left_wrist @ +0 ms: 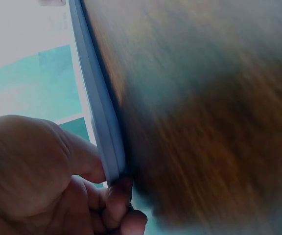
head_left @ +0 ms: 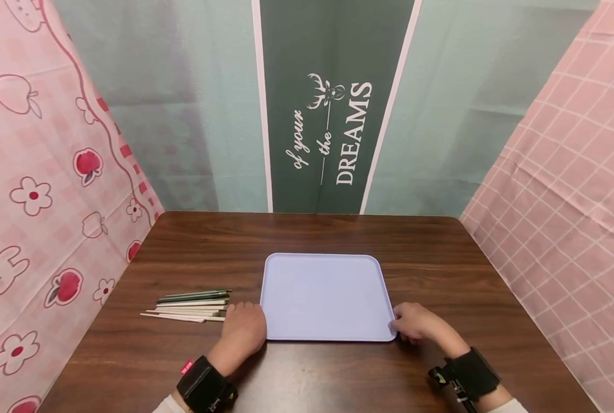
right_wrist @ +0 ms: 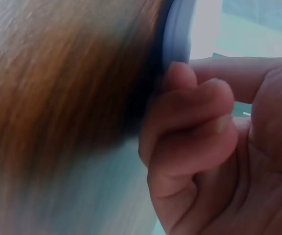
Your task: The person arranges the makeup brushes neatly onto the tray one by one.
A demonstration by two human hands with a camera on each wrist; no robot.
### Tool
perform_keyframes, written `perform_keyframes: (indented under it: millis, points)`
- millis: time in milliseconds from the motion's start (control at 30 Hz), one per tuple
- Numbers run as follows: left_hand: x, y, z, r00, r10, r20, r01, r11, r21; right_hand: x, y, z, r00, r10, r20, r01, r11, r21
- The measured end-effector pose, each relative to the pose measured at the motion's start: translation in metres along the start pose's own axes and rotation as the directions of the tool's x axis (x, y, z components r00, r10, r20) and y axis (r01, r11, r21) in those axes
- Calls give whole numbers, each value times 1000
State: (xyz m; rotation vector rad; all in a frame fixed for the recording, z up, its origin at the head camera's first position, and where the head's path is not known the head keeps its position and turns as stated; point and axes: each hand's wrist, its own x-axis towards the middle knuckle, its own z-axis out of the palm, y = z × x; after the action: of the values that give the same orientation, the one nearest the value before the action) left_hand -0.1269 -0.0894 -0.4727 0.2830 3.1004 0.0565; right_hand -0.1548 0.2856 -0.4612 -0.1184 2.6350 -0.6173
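Note:
A pale lavender rectangular tray (head_left: 327, 298) lies near the middle of the wooden table, with nothing on it. At its near left corner my left hand (head_left: 246, 328) pinches the rim; in the left wrist view the thumb and curled fingers (left_wrist: 119, 198) meet on the tray's edge (left_wrist: 99, 107). My right hand (head_left: 417, 322) grips the near right corner, and the right wrist view has its curled fingers (right_wrist: 195, 142) at the rim (right_wrist: 177, 36). Just left of my left hand lies a bundle of thin sticks, some pale (head_left: 188, 312), some dark green (head_left: 193, 296).
The dark wood table (head_left: 312, 229) reaches back to a green curtain (head_left: 317, 195) with printed lettering. Pink patterned cloth (head_left: 33, 241) hangs on the left, and pink checked cloth (head_left: 570, 201) on the right. Black straps with small cameras (head_left: 206, 385) are on both wrists.

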Motion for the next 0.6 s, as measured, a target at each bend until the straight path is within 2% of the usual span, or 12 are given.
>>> perform_keyframes:
  millis: [300,600]
  points:
    - [1,0,0,1000,2,-26,-2,1000,-3,0,7,-1,999,-31,24,28,995,98]
    - [1,-6,1,996,22,-86,-24,1000,-15,1,14,2,997,-65,35,59,985,162]
